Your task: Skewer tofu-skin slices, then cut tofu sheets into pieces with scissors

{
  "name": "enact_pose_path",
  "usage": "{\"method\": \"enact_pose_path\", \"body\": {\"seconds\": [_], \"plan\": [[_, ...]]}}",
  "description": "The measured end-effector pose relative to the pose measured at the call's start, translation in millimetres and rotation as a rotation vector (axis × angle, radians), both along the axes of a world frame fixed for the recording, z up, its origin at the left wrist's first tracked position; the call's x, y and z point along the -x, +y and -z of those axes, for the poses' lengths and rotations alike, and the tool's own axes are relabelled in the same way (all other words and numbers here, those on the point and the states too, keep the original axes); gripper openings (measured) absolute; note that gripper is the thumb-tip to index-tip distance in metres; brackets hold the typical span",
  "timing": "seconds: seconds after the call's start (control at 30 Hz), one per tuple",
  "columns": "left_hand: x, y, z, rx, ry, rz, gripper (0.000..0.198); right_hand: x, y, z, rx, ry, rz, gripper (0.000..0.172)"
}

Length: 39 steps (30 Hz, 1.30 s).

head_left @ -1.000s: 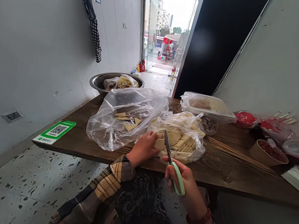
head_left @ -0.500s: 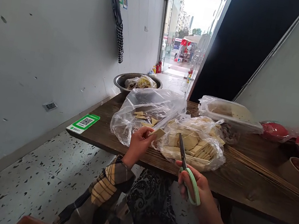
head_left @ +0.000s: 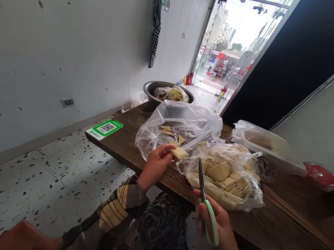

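**Scissors [head_left: 202, 183] close to thin plastic; pale slice [head_left: 179, 153] pinched at one end only**

Main risk: snagged film. The blade tips appeared against the left part of the right bag [head_left: 251, 196], near the table's [head_left: 124, 147] front edge; touching or apart, couldn't tell. A careless sweep could have nicked the plastic, spilling the stacked pieces [head_left: 235, 186]. Second risk: a dropped slice. Only one end was held, so a loose pinch or a bump on the left bag's [head_left: 149, 134] crumpled mouth could have sent it over the front edge. Third, a cut finger, if the blades opened too near the pinch; at this moment tips and fingers were apart. The right bag sat just beside the front edge, so a tug could have pulled it off.

Pose: left hand [head_left: 158, 162] gripped the slice between thumb and fingers, forearm rising across the front edge, slice held out toward the gap between the bags. Small pieces [head_left: 166, 129] lay in the left bag behind it. Right hand [head_left: 216, 220] was wrapped around the green handles, low at the front edge, blades pointing up and away, slightly left, and looking closed together. Green QR card [head_left: 103, 129] lay at the front-left corner, well apart from both hands.
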<state>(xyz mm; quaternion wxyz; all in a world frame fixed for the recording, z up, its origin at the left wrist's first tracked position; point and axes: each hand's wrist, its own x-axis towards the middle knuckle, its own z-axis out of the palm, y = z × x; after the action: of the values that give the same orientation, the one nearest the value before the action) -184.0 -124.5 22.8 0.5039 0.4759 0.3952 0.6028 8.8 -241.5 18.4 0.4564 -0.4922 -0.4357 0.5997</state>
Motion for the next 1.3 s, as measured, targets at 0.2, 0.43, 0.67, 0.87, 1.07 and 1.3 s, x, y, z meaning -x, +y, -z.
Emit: {"method": "enact_pose_path", "body": {"seconds": [0.2,0.43,0.67,0.87,1.07,1.3], "plan": [[4,6,8.6,0.023,-0.103,0.008,0.023,7,5,-1.1,0.016,-0.080,-0.034,0.062],[11,20,5.8,0.022,-0.133,0.014,0.040,15,16,1.7,0.009,-0.180,-0.101,0.068],[12,41,0.3,0.113,-0.345,0.078,0.033,17,28,-6.9,-0.100,-0.380,-0.151,0.066],[16,59,-1.4,0.173,-0.509,0.120,0.039,16,49,-24.3,-0.217,-0.534,-0.250,0.063],[22,75,16.8,0.201,-0.518,0.073,0.032,17,72,-18.1,-0.075,-0.427,-0.305,0.059],[21,74,27.9,0.280,-0.585,0.100,0.036,29,85,-18.9,0.066,-0.289,-0.337,0.059]]}}
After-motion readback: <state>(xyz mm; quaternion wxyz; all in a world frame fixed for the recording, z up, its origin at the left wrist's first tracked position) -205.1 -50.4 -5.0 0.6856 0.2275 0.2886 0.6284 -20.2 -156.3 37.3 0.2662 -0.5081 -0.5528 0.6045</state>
